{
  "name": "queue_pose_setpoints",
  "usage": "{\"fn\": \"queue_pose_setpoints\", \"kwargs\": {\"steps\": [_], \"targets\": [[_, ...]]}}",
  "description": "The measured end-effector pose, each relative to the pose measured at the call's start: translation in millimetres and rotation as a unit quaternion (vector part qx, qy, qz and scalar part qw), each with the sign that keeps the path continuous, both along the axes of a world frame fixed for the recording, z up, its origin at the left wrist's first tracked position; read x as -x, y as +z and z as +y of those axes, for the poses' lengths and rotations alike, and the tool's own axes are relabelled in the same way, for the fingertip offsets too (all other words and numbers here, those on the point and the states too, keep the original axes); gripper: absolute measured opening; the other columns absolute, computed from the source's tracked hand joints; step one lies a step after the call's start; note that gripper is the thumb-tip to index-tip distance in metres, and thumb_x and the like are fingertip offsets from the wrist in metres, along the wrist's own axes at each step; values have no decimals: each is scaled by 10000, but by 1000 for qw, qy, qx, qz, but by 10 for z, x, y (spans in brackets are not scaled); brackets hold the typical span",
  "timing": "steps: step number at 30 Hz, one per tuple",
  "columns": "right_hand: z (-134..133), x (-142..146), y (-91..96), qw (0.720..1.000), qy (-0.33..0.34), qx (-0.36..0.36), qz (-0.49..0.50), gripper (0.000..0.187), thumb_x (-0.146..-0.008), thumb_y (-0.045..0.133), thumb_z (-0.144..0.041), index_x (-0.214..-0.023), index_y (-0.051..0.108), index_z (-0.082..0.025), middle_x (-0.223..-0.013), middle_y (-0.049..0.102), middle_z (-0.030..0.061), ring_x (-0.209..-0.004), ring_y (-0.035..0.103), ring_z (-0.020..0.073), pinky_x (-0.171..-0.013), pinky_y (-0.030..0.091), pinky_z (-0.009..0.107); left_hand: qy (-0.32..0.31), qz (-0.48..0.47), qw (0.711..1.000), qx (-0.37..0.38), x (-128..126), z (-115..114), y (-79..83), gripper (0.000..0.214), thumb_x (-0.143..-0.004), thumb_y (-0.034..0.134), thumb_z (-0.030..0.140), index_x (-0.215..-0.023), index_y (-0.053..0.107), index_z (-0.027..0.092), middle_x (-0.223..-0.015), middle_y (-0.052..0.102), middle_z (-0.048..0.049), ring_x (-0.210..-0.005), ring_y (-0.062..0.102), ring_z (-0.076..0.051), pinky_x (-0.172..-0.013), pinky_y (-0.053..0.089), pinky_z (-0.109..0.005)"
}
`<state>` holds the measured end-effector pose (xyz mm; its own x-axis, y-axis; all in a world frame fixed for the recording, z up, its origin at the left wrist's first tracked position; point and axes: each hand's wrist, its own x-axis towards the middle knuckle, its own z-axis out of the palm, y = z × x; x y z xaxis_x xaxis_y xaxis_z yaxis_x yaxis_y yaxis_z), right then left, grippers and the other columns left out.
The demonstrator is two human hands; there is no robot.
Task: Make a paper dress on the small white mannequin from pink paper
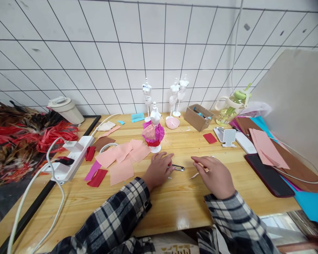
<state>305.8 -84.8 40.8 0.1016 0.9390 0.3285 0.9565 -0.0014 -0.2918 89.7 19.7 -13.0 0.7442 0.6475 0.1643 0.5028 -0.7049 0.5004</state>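
Observation:
My left hand (159, 170) rests on the wooden table, palm down, fingers apart. Its fingertips and thumb are beside a small metal tool with a looped end (178, 168), perhaps snips; its near end is partly hidden by the hand. My right hand (215, 177) hovers just right of it, fingers stretched out, with nothing visible in them. Below its fingertips lies a thin pale paper strip (194, 175). Behind the left hand stands a small white dress form (155, 115), wearing a puffed paper skirt (154, 132) in magenta, peach and red.
Peach paper pieces (122, 170) and red scraps (97, 178) lie at left, near a power strip (71, 158). White mannequins (147, 92), a pink dish (172, 122) and a cardboard box (197, 121) stand behind. A phone (269, 176) and coloured sheets (270, 150) lie at right.

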Motion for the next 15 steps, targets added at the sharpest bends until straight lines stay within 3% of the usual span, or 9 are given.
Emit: {"fn": "queue_pose_setpoints", "kwargs": {"steps": [4,9,15], "targets": [[-271,-201,39,999,-33,3,-17,281,-919,486,-331,-1082,692,-229,-989,721,44,-899,639,219,-801,490,350,34,-37,999,14,0,16,-6,157,-876,511,339,-908,571,197,-1308,587,-83,-1271,401,-279,-1039,254,-506],[-375,-447,-53,998,-41,16,-51,287,-907,495,-320,-1103,686,-233,-1025,715,52,-919,630,228,-813,502,361,55,-70,995,-40,48,-23,61,122,-859,548,318,-878,554,197,-1180,639,-64,-1134,482,-242,-972,291,-448],[-354,-836,-191,988,40,63,-135,379,-815,583,-186,-1163,666,-310,-1234,632,47,-1094,554,262,-906,460,415,29,-60,992,-105,86,-45,207,225,-921,477,364,-1001,640,231,-1050,675,-49,-1007,521,-216,-928,303,-418]]}}
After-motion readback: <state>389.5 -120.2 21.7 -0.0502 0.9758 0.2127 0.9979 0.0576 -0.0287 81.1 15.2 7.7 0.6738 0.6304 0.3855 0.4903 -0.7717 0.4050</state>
